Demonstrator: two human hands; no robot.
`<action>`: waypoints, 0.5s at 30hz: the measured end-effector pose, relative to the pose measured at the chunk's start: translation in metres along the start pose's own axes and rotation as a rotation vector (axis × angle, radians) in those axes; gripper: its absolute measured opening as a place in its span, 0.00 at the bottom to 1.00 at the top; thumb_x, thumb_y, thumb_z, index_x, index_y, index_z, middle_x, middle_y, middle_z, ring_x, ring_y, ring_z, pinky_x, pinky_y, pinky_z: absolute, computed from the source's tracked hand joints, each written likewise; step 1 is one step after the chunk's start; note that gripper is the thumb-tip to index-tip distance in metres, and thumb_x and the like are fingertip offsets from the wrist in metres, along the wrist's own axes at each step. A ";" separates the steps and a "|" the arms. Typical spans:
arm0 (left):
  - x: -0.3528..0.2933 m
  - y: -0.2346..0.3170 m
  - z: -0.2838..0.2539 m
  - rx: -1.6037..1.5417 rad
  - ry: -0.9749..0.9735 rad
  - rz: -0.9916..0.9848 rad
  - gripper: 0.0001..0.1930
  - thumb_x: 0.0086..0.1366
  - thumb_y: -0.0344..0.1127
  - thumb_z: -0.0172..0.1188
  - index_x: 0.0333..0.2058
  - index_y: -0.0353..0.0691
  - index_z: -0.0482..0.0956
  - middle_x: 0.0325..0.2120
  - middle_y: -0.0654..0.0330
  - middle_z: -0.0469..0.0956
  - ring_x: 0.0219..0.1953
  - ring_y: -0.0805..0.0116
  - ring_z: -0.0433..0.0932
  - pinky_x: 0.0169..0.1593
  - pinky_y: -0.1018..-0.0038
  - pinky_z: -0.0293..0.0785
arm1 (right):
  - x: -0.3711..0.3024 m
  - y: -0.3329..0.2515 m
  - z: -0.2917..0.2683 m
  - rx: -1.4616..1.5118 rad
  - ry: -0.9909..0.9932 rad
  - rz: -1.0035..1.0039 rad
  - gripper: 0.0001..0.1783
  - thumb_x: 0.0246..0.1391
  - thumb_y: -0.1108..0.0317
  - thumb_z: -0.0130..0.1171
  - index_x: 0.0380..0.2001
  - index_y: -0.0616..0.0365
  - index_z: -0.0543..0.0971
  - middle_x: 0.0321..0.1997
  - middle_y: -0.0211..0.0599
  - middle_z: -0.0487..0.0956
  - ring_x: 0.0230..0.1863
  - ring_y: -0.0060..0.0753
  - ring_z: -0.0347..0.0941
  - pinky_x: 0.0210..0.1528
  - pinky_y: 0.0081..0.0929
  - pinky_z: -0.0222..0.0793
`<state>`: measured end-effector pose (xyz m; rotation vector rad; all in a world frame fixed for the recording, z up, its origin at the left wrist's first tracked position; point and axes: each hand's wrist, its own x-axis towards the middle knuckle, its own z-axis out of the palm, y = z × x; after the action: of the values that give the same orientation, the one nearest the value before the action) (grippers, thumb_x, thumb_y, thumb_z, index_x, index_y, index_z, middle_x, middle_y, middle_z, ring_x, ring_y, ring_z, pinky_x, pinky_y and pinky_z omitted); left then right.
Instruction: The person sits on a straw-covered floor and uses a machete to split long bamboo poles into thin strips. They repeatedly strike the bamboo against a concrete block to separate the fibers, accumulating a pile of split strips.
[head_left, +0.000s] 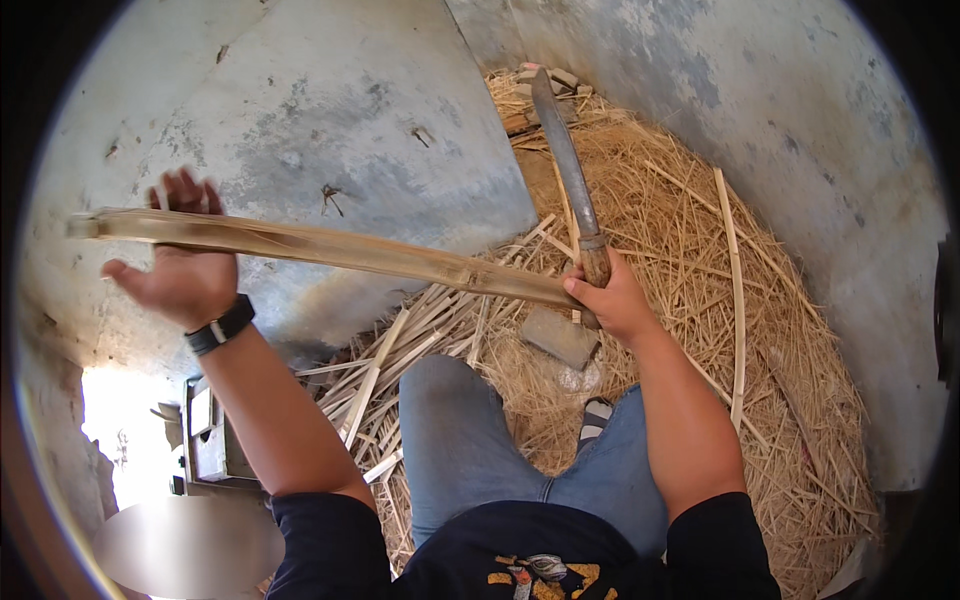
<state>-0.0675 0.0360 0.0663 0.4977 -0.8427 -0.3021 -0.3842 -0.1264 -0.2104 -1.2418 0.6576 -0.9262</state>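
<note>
pale grey-blue, stained left wall [350, 110] | worn grey-blue right wall [840, 200] with patchy surface | floor layer of loose straw-coloured shavings [690, 250] | grey box-shaped cabinet [210, 452], lower left | glaring white opening [115, 425] beside it

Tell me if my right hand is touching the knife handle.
Touching. The head view shows the right hand closed around the knife handle, which sticks out above the grip.

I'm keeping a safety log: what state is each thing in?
Left hand: open, thumb spread
Right hand: closed around knife handle
Knife: blade bare, pointing away from the person
Long strip: raised, crossing left hand
Wristband: fastened
Block: lying down
Shavings: loose, strewn
</note>
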 end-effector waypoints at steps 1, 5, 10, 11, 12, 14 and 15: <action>0.009 0.007 -0.012 -0.064 -0.184 -0.049 0.42 0.65 0.72 0.37 0.54 0.33 0.63 0.44 0.52 0.72 0.45 0.56 0.73 0.52 0.60 0.68 | -0.001 0.000 0.000 -0.004 -0.005 0.002 0.19 0.52 0.72 0.66 0.44 0.58 0.70 0.35 0.29 0.77 0.38 0.22 0.74 0.41 0.26 0.72; 0.015 0.032 0.017 -0.042 -0.349 -0.022 0.28 0.72 0.58 0.32 0.42 0.35 0.66 0.26 0.62 0.60 0.25 0.70 0.58 0.32 0.72 0.60 | 0.006 0.003 0.004 -0.069 0.001 -0.015 0.18 0.54 0.70 0.65 0.45 0.59 0.70 0.39 0.32 0.80 0.42 0.24 0.76 0.47 0.28 0.72; 0.024 0.018 0.021 0.115 -0.356 -0.076 0.16 0.68 0.42 0.37 0.39 0.34 0.65 0.25 0.62 0.60 0.25 0.70 0.58 0.32 0.72 0.59 | 0.008 0.000 -0.018 -0.114 0.104 -0.057 0.20 0.55 0.69 0.63 0.50 0.60 0.71 0.45 0.33 0.82 0.46 0.25 0.77 0.54 0.30 0.69; 0.023 0.015 0.025 0.178 -0.344 -0.066 0.15 0.68 0.41 0.37 0.39 0.34 0.65 0.25 0.62 0.60 0.25 0.70 0.58 0.32 0.72 0.59 | 0.012 0.001 -0.023 -0.108 0.118 -0.099 0.20 0.55 0.69 0.63 0.50 0.59 0.71 0.44 0.32 0.82 0.46 0.25 0.77 0.54 0.29 0.69; 0.018 0.007 0.027 0.190 -0.325 -0.077 0.15 0.67 0.39 0.36 0.40 0.33 0.65 0.25 0.62 0.60 0.25 0.70 0.58 0.33 0.72 0.59 | 0.012 0.004 -0.028 -0.147 0.142 -0.079 0.18 0.55 0.69 0.63 0.49 0.60 0.72 0.44 0.31 0.82 0.44 0.24 0.76 0.52 0.29 0.70; -0.001 -0.010 0.042 0.299 -0.249 -0.030 0.16 0.68 0.40 0.35 0.41 0.34 0.66 0.25 0.62 0.61 0.25 0.70 0.58 0.33 0.72 0.59 | 0.009 -0.007 -0.027 -0.137 0.158 -0.018 0.17 0.56 0.69 0.63 0.48 0.60 0.73 0.43 0.31 0.82 0.43 0.23 0.76 0.51 0.28 0.70; -0.009 -0.020 0.047 0.349 -0.211 -0.006 0.16 0.68 0.40 0.35 0.41 0.34 0.66 0.25 0.62 0.61 0.25 0.71 0.59 0.33 0.72 0.59 | 0.010 -0.006 -0.028 -0.116 0.163 -0.032 0.17 0.56 0.69 0.62 0.47 0.60 0.73 0.43 0.31 0.82 0.43 0.23 0.76 0.50 0.28 0.70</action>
<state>-0.1102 0.0092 0.0766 0.8036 -1.1074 -0.2153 -0.4047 -0.1491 -0.2102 -1.2913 0.8328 -1.0353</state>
